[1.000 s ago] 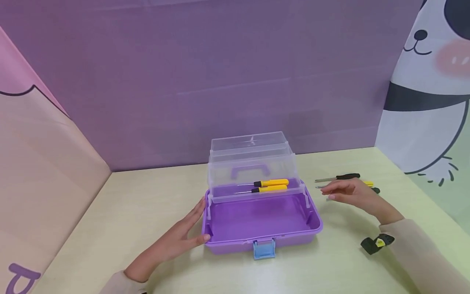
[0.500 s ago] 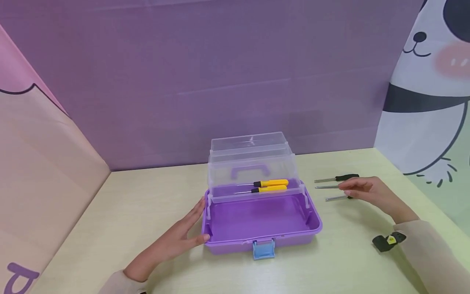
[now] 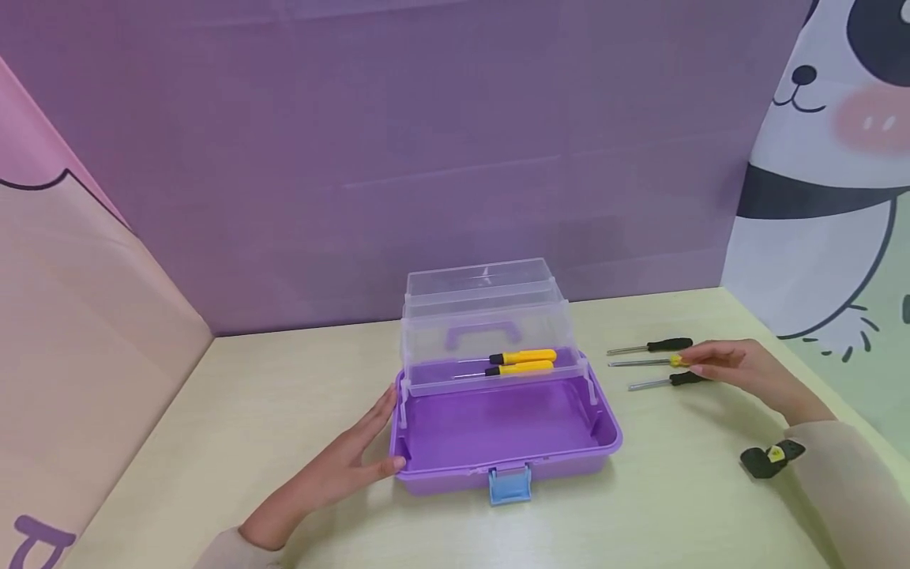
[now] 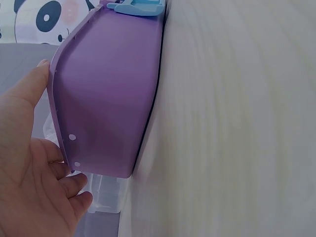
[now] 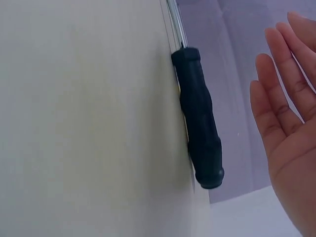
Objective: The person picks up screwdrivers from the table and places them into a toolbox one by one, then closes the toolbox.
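A purple toolbox [image 3: 508, 476] stands on the table with its clear lid and tray raised. My left hand [image 3: 348, 458] rests against the box's left end, thumb and fingers spread along the rim; the left wrist view shows them touching the box wall [image 4: 106, 89]. Two yellow-handled screwdrivers [image 3: 522, 368] lie in the clear tray. To the right, my right hand [image 3: 753, 375] hovers over a yellow-handled screwdriver [image 3: 643, 363], partly hiding its handle. Black-handled screwdrivers lie on either side, a far one [image 3: 670, 345] and a near one [image 3: 650, 385]. In the right wrist view the fingers extend beside a black handle [image 5: 200, 118].
A light blue latch [image 3: 509, 485] hangs at the box's front. The pale wooden table [image 3: 284, 395] meets a purple backdrop [image 3: 355, 197] behind. A panda-printed cloth [image 3: 817, 261] borders the right side. A black wrist strap [image 3: 771, 458] sits on the right sleeve.
My right hand has moved right along the screwdrivers, from their shafts to the handles, uncovering more of them. My left hand stays on the toolbox.
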A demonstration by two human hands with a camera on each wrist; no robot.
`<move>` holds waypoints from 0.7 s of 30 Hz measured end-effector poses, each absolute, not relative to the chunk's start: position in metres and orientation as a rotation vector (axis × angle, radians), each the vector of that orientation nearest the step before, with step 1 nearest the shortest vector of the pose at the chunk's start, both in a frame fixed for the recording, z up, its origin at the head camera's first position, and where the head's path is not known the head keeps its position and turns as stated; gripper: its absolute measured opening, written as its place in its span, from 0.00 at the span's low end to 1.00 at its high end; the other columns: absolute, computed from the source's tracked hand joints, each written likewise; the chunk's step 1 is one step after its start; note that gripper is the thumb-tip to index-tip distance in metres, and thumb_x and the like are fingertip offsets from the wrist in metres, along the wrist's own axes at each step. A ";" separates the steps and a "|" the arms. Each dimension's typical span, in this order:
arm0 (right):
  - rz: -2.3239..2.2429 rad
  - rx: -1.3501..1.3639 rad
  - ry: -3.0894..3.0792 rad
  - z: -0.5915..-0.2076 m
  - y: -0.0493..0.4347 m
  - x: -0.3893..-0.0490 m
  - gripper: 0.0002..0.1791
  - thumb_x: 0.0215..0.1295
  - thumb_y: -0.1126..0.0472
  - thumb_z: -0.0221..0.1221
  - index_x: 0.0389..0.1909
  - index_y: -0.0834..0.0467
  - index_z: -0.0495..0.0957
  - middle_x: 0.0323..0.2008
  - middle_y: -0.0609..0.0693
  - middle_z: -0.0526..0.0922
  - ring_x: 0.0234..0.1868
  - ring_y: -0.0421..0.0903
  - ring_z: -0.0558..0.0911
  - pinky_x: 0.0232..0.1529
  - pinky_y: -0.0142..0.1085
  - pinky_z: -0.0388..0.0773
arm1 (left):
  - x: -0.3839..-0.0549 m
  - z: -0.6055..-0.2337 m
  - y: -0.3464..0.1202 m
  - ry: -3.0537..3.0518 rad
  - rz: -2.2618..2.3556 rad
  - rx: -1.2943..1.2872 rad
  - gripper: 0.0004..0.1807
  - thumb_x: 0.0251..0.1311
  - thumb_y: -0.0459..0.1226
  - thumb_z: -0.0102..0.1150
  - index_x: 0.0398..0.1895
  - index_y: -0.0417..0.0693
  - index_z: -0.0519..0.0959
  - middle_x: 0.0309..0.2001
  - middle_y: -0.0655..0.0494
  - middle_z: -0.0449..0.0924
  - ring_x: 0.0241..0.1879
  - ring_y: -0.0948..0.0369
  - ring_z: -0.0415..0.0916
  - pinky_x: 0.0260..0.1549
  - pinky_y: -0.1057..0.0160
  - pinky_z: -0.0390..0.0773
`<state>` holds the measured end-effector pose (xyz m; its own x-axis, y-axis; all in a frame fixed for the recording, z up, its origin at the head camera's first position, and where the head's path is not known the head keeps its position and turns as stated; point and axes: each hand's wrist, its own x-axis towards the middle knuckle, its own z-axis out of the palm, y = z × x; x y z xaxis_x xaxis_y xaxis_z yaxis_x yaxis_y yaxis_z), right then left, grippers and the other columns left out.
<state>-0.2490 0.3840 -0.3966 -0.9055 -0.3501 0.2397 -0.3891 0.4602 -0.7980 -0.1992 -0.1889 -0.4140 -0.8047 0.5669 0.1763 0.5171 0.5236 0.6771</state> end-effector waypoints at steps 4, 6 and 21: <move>1.430 0.638 -2.657 -0.396 0.390 -0.248 0.14 0.64 0.70 0.57 0.49 0.71 0.76 0.44 0.35 0.83 0.43 0.29 0.81 0.40 0.22 0.77 | -0.199 -0.413 -0.189 2.684 1.154 0.962 0.47 0.62 0.44 0.59 0.75 0.50 0.39 0.75 0.46 0.35 0.71 0.43 0.39 0.63 0.38 0.52; 1.416 0.628 -2.665 -0.396 0.392 -0.248 0.14 0.64 0.70 0.57 0.49 0.71 0.76 0.44 0.35 0.83 0.43 0.28 0.80 0.40 0.21 0.76 | -0.198 -0.412 -0.189 2.677 1.158 0.967 0.47 0.62 0.44 0.59 0.75 0.50 0.39 0.75 0.45 0.35 0.71 0.42 0.39 0.62 0.37 0.52; 1.302 0.616 -2.767 -0.395 0.413 -0.250 0.13 0.63 0.69 0.58 0.48 0.67 0.78 0.44 0.33 0.83 0.44 0.22 0.76 0.41 0.19 0.75 | -0.200 -0.414 -0.190 2.663 1.169 0.959 0.47 0.62 0.43 0.58 0.75 0.52 0.39 0.75 0.46 0.35 0.71 0.41 0.38 0.62 0.36 0.52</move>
